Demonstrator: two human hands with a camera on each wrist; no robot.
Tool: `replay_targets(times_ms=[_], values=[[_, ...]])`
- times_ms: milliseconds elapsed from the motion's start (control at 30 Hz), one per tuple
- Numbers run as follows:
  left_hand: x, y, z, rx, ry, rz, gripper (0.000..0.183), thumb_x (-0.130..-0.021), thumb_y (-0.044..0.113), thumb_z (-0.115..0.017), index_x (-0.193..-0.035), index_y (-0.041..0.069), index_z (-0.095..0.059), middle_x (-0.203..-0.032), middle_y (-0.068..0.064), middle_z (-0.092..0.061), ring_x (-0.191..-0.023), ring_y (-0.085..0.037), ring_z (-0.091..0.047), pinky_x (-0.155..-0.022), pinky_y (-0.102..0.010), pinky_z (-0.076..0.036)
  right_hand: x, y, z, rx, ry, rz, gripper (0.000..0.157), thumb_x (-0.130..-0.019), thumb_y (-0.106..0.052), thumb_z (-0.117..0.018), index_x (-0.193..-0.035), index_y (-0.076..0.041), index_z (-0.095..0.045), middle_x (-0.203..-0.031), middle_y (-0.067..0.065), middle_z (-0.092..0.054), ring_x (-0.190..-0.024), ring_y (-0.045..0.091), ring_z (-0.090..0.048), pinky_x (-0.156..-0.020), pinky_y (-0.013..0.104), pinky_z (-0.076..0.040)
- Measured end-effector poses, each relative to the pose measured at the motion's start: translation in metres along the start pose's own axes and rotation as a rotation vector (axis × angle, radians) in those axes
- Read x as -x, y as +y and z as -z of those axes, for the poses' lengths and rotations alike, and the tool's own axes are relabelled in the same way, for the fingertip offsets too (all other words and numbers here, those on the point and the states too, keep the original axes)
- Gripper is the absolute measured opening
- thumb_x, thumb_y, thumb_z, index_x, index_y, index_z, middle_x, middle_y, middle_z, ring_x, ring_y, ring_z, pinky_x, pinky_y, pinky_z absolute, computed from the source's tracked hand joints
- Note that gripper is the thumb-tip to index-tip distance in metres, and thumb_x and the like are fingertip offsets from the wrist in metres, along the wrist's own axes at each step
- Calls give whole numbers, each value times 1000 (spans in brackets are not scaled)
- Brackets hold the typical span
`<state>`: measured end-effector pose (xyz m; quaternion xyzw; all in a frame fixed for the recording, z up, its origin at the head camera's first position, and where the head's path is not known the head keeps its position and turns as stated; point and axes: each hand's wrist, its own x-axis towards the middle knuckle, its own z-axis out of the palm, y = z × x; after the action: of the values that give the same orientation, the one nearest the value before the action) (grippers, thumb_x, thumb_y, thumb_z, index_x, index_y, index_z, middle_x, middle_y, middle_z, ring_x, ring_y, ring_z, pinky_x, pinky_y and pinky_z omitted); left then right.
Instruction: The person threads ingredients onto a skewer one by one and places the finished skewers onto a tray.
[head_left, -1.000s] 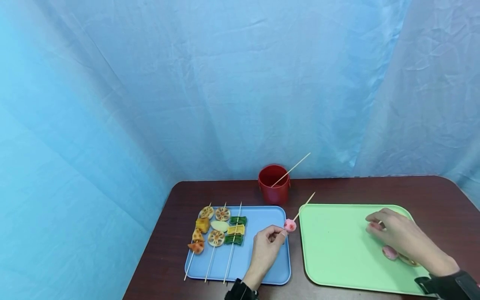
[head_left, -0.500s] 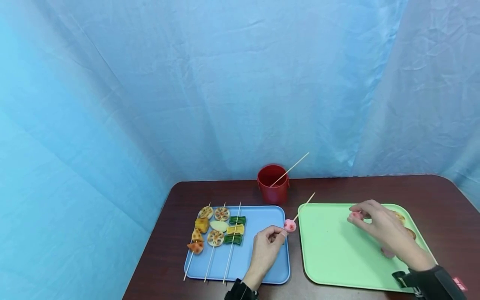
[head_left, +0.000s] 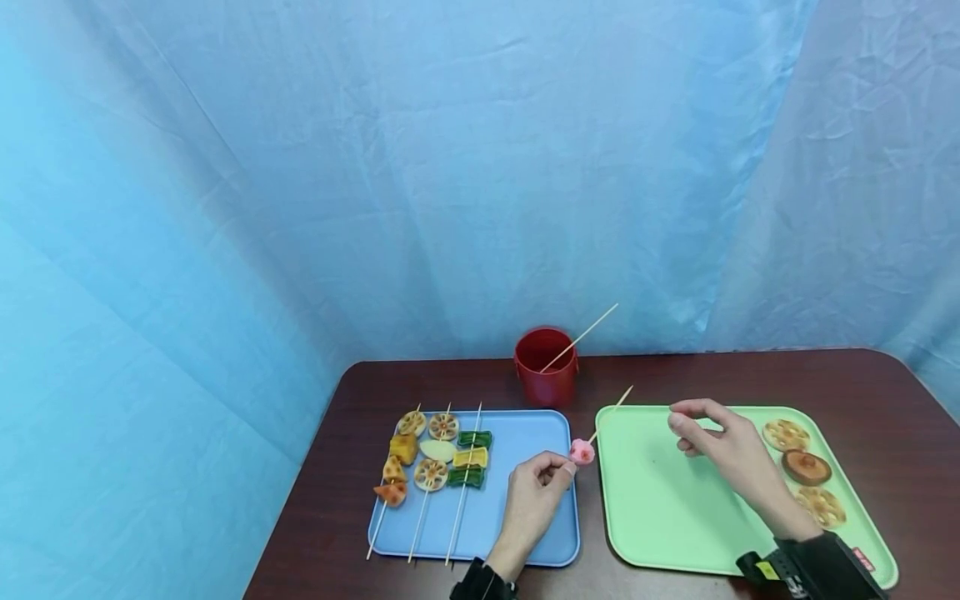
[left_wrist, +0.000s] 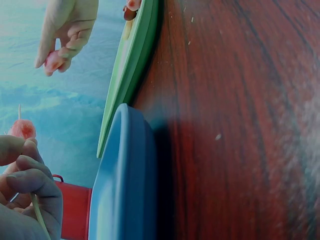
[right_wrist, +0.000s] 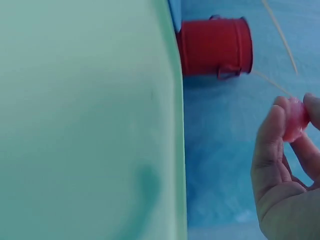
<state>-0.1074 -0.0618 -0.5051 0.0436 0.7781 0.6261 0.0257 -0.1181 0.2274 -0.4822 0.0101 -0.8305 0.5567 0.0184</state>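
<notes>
My left hand (head_left: pixel 534 500), above the right part of the blue tray (head_left: pixel 528 425), pinches a bamboo skewer (head_left: pixel 615 408) tilted up to the right. One pink, spotted ball (head_left: pixel 582 452) is threaded on it just beyond the fingertips. Over the green tray (head_left: pixel 660 517), my right hand (head_left: pixel 723 454) holds a second pink ball (right_wrist: pixel 296 120) between thumb and fingers; the head view hides this ball, but both wrist views show it. A gap separates the two hands. The left wrist view shows the skewer's lower end (left_wrist: pixel 39 215) coming out under the curled fingers.
Several loaded skewers (head_left: pixel 471 458) with lotus slices, yellow and green pieces lie on the blue tray's left. A red bucket (head_left: pixel 547 387) holding a bare skewer (head_left: pixel 592 327) stands behind. Lotus slices (head_left: pixel 785 435) and a brown round slice (head_left: pixel 806 468) line the green tray's right side.
The right hand has moved left across the green tray with the pink ball, uncovering the slices on the right. The left hand and its skewer have stayed almost still.
</notes>
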Motion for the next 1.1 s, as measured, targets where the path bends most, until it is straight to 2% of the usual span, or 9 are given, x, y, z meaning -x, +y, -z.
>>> replay_targets(times_ms=[133,267,500,667,867,1100], values=[[1,0,0,0,-8,13,17,-94,20,-73,-89,3,-76,-68,10,-58,-59,-4,-50,-55,-19,-37,-2,-1,-8,-138,-14,-62,45,-104,-39,-62,-133,-5,-61,-112,9,-66,-95,27,-71,-81,33,-60],[2,1,0,7,-18,21,19,-95,19,-73,-92,1,-76,-70,9,-60,-61,-4,-51,-56,-20,-38,-4,-2,-14,-292,-19,-103,41,-105,-36,-61,-131,-3,-62,-110,7,-67,-96,21,-71,-83,30,-59],[3,2,-1,8,-19,21,18,-95,19,-73,-92,2,-76,-69,9,-60,-60,-3,-50,-55,-19,-37,-5,-1,-17,-567,-97,-61,33,-109,-24,-56,-133,-3,-60,-113,5,-67,-97,16,-71,-88,33,-58],[3,2,-1,6,-26,32,19,-95,20,-73,-92,1,-76,-69,9,-59,-60,-4,-50,-56,-19,-37,-6,-2,-17,-631,-123,-69,33,-108,-22,-57,-136,-5,-59,-117,4,-66,-101,16,-71,-92,34,-56],[4,2,-1,7,-28,34,17,-95,20,-73,-91,3,-76,-69,9,-58,-60,-4,-50,-56,-20,-38,-7,-3,-19,-673,-107,-103,31,-107,-22,-59,-135,-7,-58,-117,3,-66,-104,13,-71,-93,31,-56],[4,1,-1,10,-28,30,14,-95,19,-73,-88,8,-77,-68,9,-57,-60,-4,-49,-55,-19,-37,-8,-5,-18,-747,-100,-86,26,-107,-16,-59,-131,-6,-57,-118,2,-68,-105,14,-71,-94,33,-55]])
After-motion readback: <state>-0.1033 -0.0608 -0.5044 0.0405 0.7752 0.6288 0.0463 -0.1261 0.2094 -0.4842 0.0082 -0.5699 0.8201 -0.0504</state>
